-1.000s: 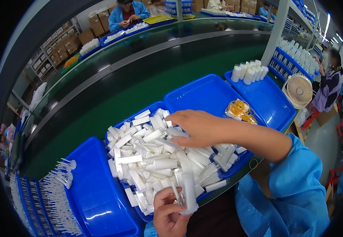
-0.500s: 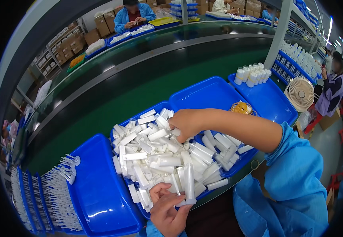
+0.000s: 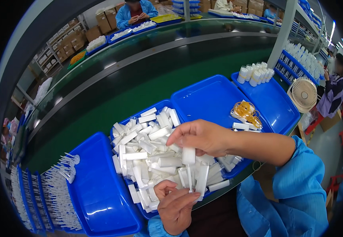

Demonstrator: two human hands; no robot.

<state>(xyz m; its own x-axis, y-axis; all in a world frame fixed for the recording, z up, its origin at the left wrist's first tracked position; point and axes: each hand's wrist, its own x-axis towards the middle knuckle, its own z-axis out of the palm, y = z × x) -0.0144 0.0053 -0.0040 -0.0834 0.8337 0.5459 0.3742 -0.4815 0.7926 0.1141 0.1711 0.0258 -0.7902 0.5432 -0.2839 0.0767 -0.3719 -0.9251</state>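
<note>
My left hand (image 3: 176,209) is closed at the near edge of a heaped blue tray, pinching the lower end of an upright clear plastic tube (image 3: 201,178). A slim white piece stands beside that tube; I cannot tell if it is in the same grip. Above it, my right hand (image 3: 204,137) has its fingers closed on a short white tube (image 3: 188,155), held upright just over the heap. Beneath both hands lies a pile of white and clear tubes (image 3: 147,136), in jumbled directions.
An unfilled blue tray (image 3: 100,197) lies at left, beside racks of thin white parts (image 3: 57,201). Farther right are a blue tray (image 3: 207,96), yellow rubber bands (image 3: 245,110), bundled white tubes (image 3: 254,74) and a small fan (image 3: 302,94). Across the green belt (image 3: 140,71) sits a co-worker (image 3: 134,14).
My right hand has come out of the heap toward me, now with a short white tube in its fingers. My left hand stays near the same spot, still gripping the clear tube.
</note>
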